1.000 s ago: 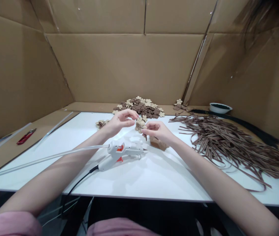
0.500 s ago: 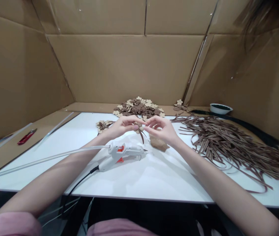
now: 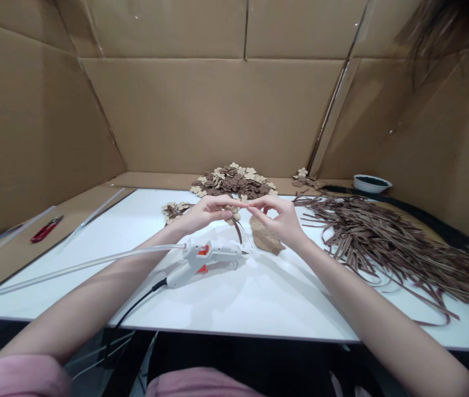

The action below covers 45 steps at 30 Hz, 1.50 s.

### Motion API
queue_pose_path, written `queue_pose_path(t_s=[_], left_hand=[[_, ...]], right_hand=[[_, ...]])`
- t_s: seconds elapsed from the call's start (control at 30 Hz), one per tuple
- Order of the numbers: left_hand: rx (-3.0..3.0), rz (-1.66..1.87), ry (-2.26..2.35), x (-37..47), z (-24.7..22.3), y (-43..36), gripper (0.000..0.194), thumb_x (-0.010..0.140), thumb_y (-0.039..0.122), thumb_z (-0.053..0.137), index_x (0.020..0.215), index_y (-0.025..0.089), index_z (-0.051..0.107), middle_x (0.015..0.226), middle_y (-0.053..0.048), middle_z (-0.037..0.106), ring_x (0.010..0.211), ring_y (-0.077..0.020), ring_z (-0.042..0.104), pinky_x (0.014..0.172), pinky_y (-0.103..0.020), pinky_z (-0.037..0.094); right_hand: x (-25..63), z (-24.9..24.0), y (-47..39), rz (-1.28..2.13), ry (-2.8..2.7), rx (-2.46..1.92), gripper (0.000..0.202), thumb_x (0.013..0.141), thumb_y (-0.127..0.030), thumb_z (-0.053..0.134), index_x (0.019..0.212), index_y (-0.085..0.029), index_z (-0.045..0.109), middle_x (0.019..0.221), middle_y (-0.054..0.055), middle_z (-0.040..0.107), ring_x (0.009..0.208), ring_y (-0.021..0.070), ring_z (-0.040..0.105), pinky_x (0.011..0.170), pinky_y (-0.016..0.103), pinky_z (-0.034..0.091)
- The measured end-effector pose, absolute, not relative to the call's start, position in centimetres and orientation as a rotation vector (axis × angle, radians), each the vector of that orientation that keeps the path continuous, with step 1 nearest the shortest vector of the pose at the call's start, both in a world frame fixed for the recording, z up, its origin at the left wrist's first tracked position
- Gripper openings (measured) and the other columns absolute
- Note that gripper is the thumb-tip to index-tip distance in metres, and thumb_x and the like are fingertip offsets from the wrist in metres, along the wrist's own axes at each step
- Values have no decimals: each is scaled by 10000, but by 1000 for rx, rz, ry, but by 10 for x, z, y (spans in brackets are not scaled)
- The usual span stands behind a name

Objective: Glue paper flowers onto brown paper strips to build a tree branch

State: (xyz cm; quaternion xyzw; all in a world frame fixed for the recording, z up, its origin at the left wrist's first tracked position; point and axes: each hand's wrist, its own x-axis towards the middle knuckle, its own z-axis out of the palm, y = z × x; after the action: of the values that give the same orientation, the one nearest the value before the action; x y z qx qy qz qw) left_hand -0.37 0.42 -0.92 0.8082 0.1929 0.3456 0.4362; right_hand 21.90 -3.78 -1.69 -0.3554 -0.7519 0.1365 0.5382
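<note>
My left hand [image 3: 212, 210] is closed on a tan flower cutout [image 3: 232, 216], pinched between thumb and fingers. A narrow brown strip [image 3: 239, 231] hangs down from the flower. My right hand [image 3: 281, 218] meets the left at the fingertips, its thumb and index drawn together; whatever may be between them is too small to make out. Below the right hand lies a brown lump [image 3: 265, 237] on the white board. A white glue gun [image 3: 207, 256] with an orange trigger rests in front of the hands, its nozzle towards the right and a clear glue stick in its back.
Behind the hands is a pile of brown and tan flower cutouts [image 3: 236, 182], with a smaller bunch [image 3: 174, 211] at left. Many brown strips [image 3: 379, 234] cover the right side. A white bowl [image 3: 372, 183] stands far right; a red cutter [image 3: 47, 229] lies left. Cardboard walls [image 3: 209, 116] enclose the table.
My right hand has shifted slightly right, and its fingers are now closer together at the left index fingertip. My left hand stays nearly still with the flower.
</note>
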Motion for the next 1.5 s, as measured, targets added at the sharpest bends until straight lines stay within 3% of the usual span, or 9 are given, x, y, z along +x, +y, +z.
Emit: queue_pose_path(t_s=[0.43, 0.7, 1.03, 1.27, 1.5], left_hand=[[1922, 810, 431, -2, -10, 4, 352, 875, 210, 635, 1223, 222, 679, 1176, -109, 678, 935, -157, 634, 820, -285, 514], [1904, 770, 407, -1, -12, 4, 432, 868, 219, 645, 1300, 232, 625, 1086, -107, 711, 908, -165, 655, 837, -313, 518], [1860, 797, 438, -6, -12, 8, 401, 861, 222, 654, 1262, 215, 649, 1078, -101, 708, 898, -160, 662, 855, -325, 517], [2105, 857, 525, -4, -10, 3, 375, 894, 241, 609, 1267, 233, 646, 1130, -99, 659, 989, -179, 620, 867, -320, 501], [2457, 1001, 643, -3, -7, 3, 363, 937, 195, 534, 1273, 279, 642, 1014, -77, 637, 938, -177, 572, 852, -329, 450]], right_hand=[[221, -16, -38, 123, -1838, -834, 78, 845, -181, 633, 798, -176, 696, 745, 21, 711, 651, 128, 597, 608, 246, 452], [218, -19, -35, 336, -1667, -938, 97, 806, -237, 645, 756, -165, 686, 711, 21, 692, 648, 135, 615, 588, 246, 464], [232, -25, -19, 457, -1583, -1015, 264, 766, -427, 711, 755, -163, 692, 745, 57, 712, 659, 160, 641, 584, 265, 477], [226, -20, -25, 593, -1614, -992, 225, 758, -379, 716, 728, -158, 689, 720, 53, 707, 647, 152, 629, 584, 254, 469], [239, -23, -16, 522, -1587, -1053, 274, 648, -407, 796, 669, -154, 695, 684, 69, 715, 607, 165, 622, 546, 265, 454]])
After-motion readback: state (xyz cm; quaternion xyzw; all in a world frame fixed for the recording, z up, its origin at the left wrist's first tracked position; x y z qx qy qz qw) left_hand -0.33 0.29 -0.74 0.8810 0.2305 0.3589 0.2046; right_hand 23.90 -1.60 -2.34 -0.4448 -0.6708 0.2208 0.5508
